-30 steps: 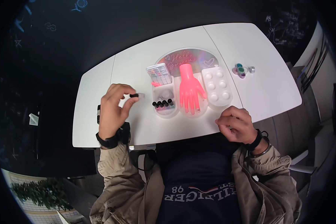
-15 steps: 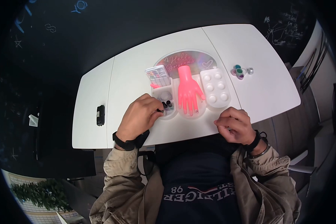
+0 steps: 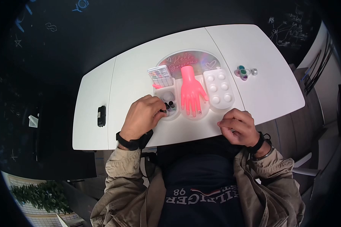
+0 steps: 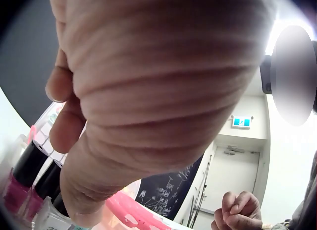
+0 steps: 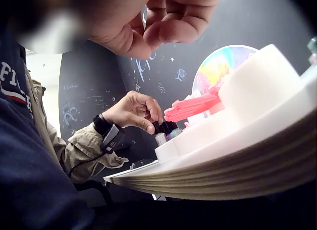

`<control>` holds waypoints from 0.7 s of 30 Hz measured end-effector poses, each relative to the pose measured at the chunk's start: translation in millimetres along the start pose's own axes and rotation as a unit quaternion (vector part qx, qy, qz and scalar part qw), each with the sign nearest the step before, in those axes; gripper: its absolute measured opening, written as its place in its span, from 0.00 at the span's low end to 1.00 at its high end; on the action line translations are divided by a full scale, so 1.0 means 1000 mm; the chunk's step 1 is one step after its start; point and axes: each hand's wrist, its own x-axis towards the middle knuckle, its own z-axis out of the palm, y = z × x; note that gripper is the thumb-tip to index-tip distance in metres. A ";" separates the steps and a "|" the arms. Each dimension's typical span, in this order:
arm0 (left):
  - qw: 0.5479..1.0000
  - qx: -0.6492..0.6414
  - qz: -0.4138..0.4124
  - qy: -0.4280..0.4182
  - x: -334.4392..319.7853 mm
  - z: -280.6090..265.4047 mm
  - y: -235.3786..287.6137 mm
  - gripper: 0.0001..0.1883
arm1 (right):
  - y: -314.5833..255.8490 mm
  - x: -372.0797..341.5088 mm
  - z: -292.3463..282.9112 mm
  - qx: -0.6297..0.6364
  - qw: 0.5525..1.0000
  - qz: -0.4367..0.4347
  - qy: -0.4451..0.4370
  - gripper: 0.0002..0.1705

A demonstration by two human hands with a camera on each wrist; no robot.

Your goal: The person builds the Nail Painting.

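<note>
My left hand (image 3: 142, 113) pinches the black cap of a nail polish bottle (image 5: 161, 139) between thumb and fingertips, at the front left compartment of the white nail stand (image 3: 212, 104). Other nail polish bottles (image 4: 20, 185) with black caps and pink polish stand right beside that one. Much of the compartment is hidden under the hand in the head view. A pink practice hand (image 3: 192, 90) lies in the middle of the stand, one fingertip bearing a silvery nail. My right hand (image 3: 236, 126) stays near the table's front edge, its fingers loosely curled and nothing seen in them.
A clear case of small compartments (image 3: 160, 76) leans at the stand's left, and a white palette with round wells (image 3: 219, 89) lies at its right. Several small glitter jars (image 3: 243, 72) sit farther right. A black object (image 3: 101, 116) lies on the table's left (image 3: 91, 98).
My left hand has carried the nail polish bottle from the table's left side rightward into the stand's compartment, and has barely moved in the last half second. My right hand stays put.
</note>
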 end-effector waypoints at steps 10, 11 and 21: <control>0.988 -0.066 0.001 0.137 0.001 -0.011 -0.006 0.08 | -0.001 0.001 -0.001 0.000 1.000 0.005 -0.004 0.15; 0.984 -0.077 -0.012 0.161 0.002 -0.013 -0.006 0.08 | -0.001 0.002 -0.002 0.001 1.000 0.006 -0.005 0.15; 0.873 -0.352 -0.099 0.323 -0.003 0.025 -0.062 0.06 | 0.002 0.004 -0.007 -0.035 0.999 0.031 0.000 0.15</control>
